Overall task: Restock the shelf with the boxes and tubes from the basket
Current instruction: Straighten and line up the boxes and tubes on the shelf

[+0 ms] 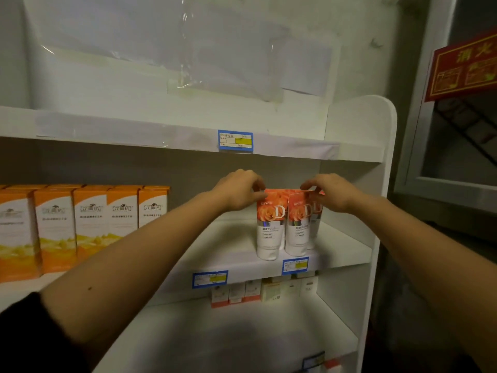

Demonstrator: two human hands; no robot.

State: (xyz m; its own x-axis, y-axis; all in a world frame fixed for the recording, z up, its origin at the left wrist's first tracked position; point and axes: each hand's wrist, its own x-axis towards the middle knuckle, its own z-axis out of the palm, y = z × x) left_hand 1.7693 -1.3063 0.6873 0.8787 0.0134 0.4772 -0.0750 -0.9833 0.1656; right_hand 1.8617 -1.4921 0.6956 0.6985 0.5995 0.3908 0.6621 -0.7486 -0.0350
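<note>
Three orange-and-white tubes stand upright, cap down, on the middle shelf (242, 254) at its right side. My left hand (239, 191) pinches the top edge of the left tube (269, 227). With its fingers, my right hand (332, 192) holds the top of the tubes beside it, the middle tube (297, 227) and one mostly hidden behind it (316, 224). A row of orange-and-white boxes (80, 224) fills the left part of the same shelf. The basket is out of view.
The white shelf unit has a bare top shelf (161, 122) with taped plastic sheets behind it. Small boxes (258, 290) sit at the back of the lower shelf. Blue price tags (295, 265) hang on the shelf fronts. A red sign (462, 68) hangs at the right.
</note>
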